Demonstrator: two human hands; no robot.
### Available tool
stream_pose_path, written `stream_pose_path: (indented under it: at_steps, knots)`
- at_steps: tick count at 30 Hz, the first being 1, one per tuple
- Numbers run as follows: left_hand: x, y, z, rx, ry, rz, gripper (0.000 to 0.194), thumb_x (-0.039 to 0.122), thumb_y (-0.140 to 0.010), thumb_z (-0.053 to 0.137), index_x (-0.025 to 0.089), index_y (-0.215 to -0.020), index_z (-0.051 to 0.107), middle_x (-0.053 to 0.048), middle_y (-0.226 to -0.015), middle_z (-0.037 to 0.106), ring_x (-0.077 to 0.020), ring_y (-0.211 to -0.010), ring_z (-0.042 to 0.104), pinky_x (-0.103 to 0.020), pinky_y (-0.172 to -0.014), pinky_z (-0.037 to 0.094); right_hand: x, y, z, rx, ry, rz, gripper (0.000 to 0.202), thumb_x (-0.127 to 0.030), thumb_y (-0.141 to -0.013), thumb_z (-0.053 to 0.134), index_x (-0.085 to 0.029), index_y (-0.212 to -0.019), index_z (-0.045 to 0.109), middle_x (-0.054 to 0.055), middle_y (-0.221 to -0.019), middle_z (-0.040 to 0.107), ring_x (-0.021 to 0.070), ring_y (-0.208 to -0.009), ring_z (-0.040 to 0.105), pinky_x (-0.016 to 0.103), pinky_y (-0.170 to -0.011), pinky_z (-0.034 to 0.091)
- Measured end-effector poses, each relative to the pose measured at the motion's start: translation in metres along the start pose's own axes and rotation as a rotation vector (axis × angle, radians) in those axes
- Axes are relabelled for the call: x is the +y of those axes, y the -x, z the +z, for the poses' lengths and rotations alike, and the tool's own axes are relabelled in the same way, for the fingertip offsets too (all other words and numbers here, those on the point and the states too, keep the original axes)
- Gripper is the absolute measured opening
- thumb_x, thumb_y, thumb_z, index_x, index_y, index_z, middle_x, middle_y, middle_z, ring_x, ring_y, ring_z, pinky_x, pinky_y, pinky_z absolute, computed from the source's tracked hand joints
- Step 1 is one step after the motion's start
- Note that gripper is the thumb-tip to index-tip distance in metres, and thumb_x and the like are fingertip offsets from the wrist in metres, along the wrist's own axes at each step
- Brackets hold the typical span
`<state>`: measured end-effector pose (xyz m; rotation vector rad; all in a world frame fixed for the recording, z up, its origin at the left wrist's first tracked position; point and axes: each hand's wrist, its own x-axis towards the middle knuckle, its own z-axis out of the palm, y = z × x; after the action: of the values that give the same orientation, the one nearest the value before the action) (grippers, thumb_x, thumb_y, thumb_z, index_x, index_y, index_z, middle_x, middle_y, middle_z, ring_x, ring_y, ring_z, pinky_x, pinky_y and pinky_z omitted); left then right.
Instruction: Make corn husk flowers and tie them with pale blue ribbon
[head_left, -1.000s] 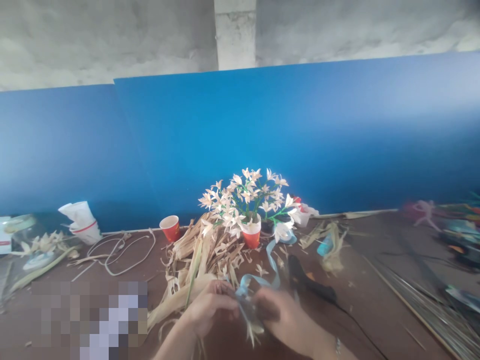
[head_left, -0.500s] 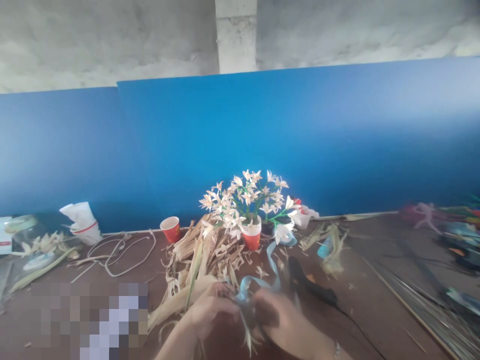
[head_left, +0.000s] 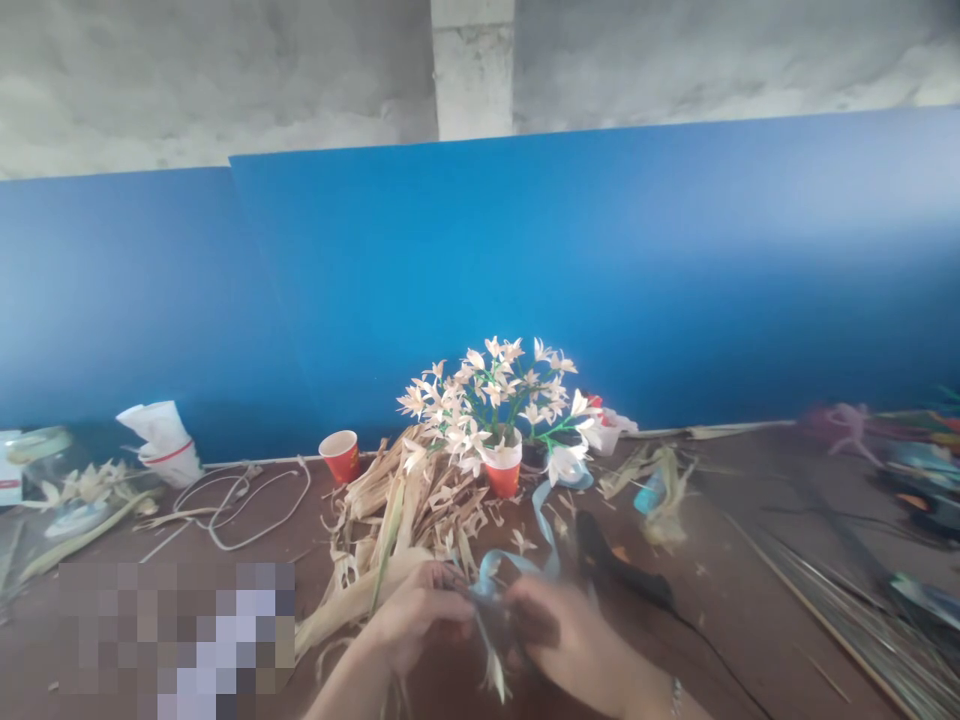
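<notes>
Between my hands a white flower [head_left: 493, 672] with narrow pointed petals hangs head down. My left hand [head_left: 420, 622] is closed, its fingertips pinching at the upper end of the flower's stem. From that same spot a light blue ribbon [head_left: 541, 520] curls behind my right fingers and back to a roll by the potted flowers. My right hand [head_left: 566, 632] is curled shut just right of the flower; what its fingers grip is hidden and blurred. Beyond both hands, many similar flowers on green stems [head_left: 495, 390] stand in a red and white paper cup [head_left: 503, 475].
A heap of dry husks [head_left: 412, 490] lies left of the flower cup. Another red cup [head_left: 340, 457] and a white cable [head_left: 225, 520] are farther left. At right are a black corded tool [head_left: 619, 570] and thin rods [head_left: 847, 620]. A blue partition [head_left: 450, 270] closes the back.
Both hands stay almost in place, with slight finger movement. The flower between them has turned a little and hangs straighter. The view has shifted slightly.
</notes>
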<state>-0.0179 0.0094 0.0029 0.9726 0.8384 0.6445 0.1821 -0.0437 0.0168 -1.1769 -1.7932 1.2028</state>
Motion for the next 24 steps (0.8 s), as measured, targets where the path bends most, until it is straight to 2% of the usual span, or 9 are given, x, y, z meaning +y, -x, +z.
stream_pose_path:
  at_steps: [5, 10, 18, 24]
  knots:
    - [-0.0032, -0.0027, -0.0030, -0.023, 0.029, 0.032, 0.002, 0.009, -0.054, 0.062, 0.010, -0.056, 0.063, 0.001, -0.044, 0.055, -0.0068, -0.040, 0.046, -0.019, -0.045, 0.031, 0.0002, -0.0001, 0.0000, 0.018, 0.005, 0.015, 0.017, -0.015, -0.069, 0.058, -0.020, -0.085, 0.062, 0.000, -0.078, 0.067, 0.0159, -0.075, 0.063, 0.022, -0.068, 0.049]
    - [-0.0011, -0.0019, -0.0009, 0.061, 0.034, -0.026, 0.007, 0.010, -0.051, 0.064, 0.012, -0.057, 0.061, 0.002, -0.043, 0.056, -0.0076, -0.040, 0.047, -0.020, -0.045, 0.032, -0.0051, 0.0002, 0.0018, -0.017, -0.025, -0.005, 0.021, -0.014, -0.068, 0.060, -0.019, -0.088, 0.059, 0.001, -0.084, 0.066, 0.0163, -0.079, 0.063, 0.023, -0.071, 0.050]
    - [0.0013, -0.0010, -0.0001, 0.107, 0.106, -0.026, 0.012, 0.011, -0.048, 0.065, 0.014, -0.056, 0.057, 0.002, -0.043, 0.056, -0.0082, -0.041, 0.047, -0.020, -0.044, 0.030, -0.0076, 0.0000, 0.0012, -0.022, -0.104, 0.028, 0.026, -0.013, -0.067, 0.060, -0.018, -0.092, 0.061, 0.003, -0.085, 0.066, 0.0191, -0.085, 0.063, 0.025, -0.075, 0.050]
    - [-0.0012, -0.0031, -0.0029, 0.030, 0.118, 0.011, 0.009, 0.012, -0.051, 0.067, 0.011, -0.057, 0.059, 0.001, -0.043, 0.056, -0.0069, -0.039, 0.045, -0.020, -0.043, 0.028, -0.0067, 0.0002, -0.0015, 0.027, 0.117, 0.027, 0.031, -0.007, -0.063, 0.054, -0.017, -0.089, 0.068, 0.004, -0.081, 0.070, 0.0195, -0.076, 0.065, 0.025, -0.070, 0.050]
